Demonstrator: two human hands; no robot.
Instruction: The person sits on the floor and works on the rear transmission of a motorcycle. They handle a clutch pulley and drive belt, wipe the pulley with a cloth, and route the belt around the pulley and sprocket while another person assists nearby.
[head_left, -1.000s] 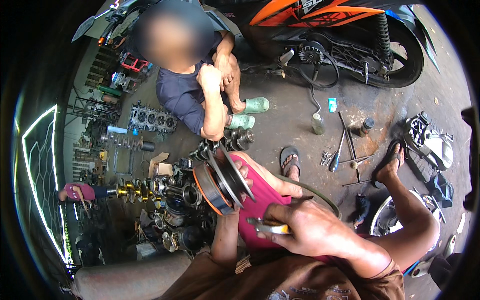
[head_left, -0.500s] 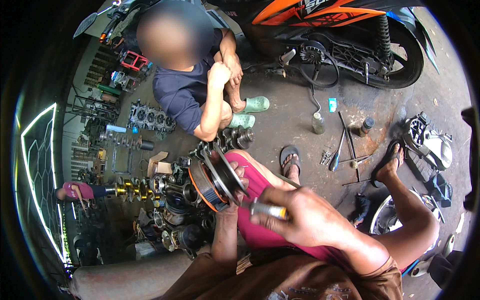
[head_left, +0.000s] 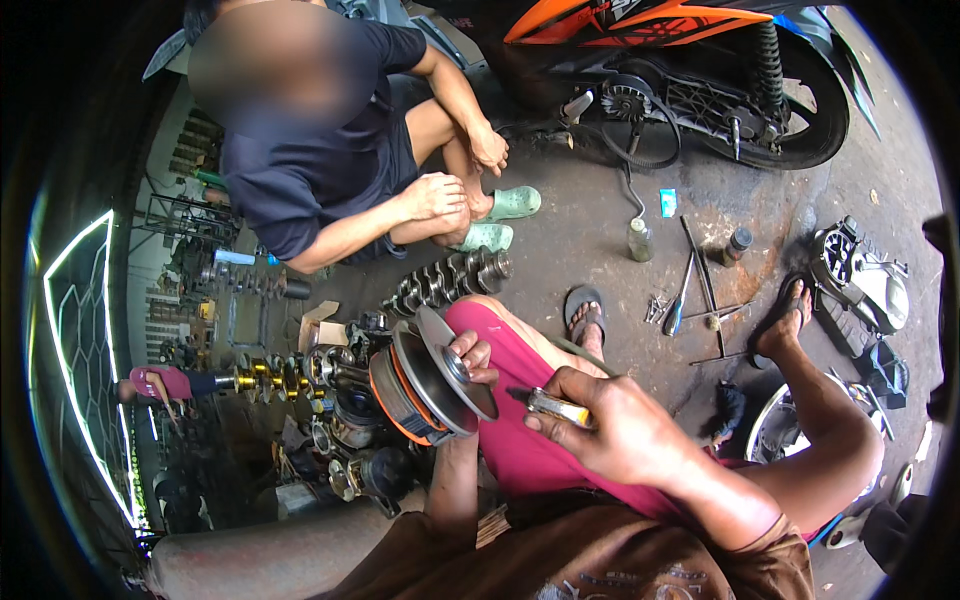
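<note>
My left hand (head_left: 474,360) grips a scooter clutch pulley assembly (head_left: 405,390) above my left thigh. The assembly has shiny metal discs on its right side and an orange ring round its drum part. Fingers curl over the disc's hub; the rest of that hand is hidden behind it. To the right, my right hand (head_left: 620,430) closes round a small hand tool (head_left: 560,410) with a silver and yellow-orange body and a dark tip. I cannot make out its exact kind. The tip points toward the discs and stands apart from them.
A co-worker (head_left: 330,170) in a dark shirt sits ahead on the left. Beyond stands an orange and black scooter (head_left: 640,25). On the floor lie a crankshaft (head_left: 450,280), a screwdriver (head_left: 675,312), a glass bottle (head_left: 640,240) and an engine cover (head_left: 870,285).
My right hand has drawn the tool back to the right, away from the discs. The pulley assembly has turned slightly. The co-worker has leaned left and lowered a raised hand to the knee.
</note>
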